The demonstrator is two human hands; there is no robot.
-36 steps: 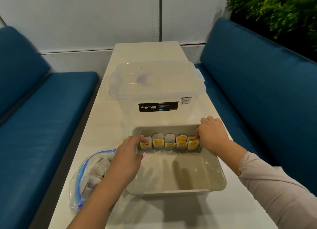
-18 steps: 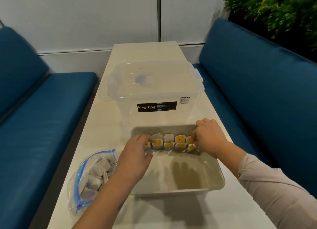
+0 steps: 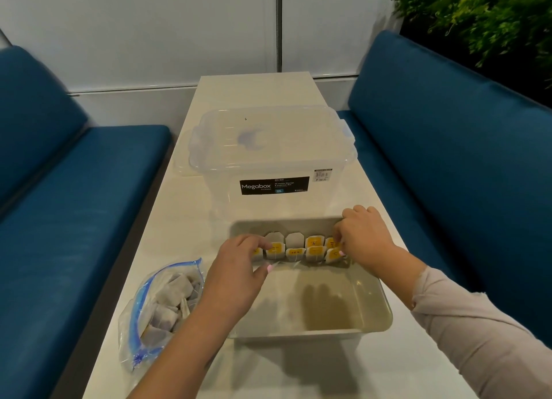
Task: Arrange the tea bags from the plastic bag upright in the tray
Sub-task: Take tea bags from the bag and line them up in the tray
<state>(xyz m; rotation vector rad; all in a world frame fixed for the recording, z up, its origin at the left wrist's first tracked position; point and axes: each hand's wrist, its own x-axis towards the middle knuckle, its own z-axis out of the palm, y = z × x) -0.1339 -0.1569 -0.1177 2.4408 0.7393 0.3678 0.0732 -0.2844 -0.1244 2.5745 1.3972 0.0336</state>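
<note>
A beige tray (image 3: 376,318) sits on the table in front of me. Along its far wall stand two rows of tea bags (image 3: 295,249) with yellow tags, upright. My left hand (image 3: 236,276) reaches into the tray's left side, its fingertips curled onto the leftmost tea bags of the front row. At the row's right end, my right hand (image 3: 367,240) pinches the tea bags there with curled fingers. A clear zip plastic bag (image 3: 161,306) with a blue seal lies left of the tray, holding several more tea bags.
A clear lidded Megabox storage box (image 3: 271,159) stands just behind the tray on the long white table (image 3: 185,225). Blue bench seats (image 3: 74,195) flank the table on both sides. Green plants (image 3: 493,13) fill the upper right corner.
Both hands stay at the ends of the front row; the left hand has shifted slightly right over the leftmost bags, and the right hand has adjusted its end bags.
</note>
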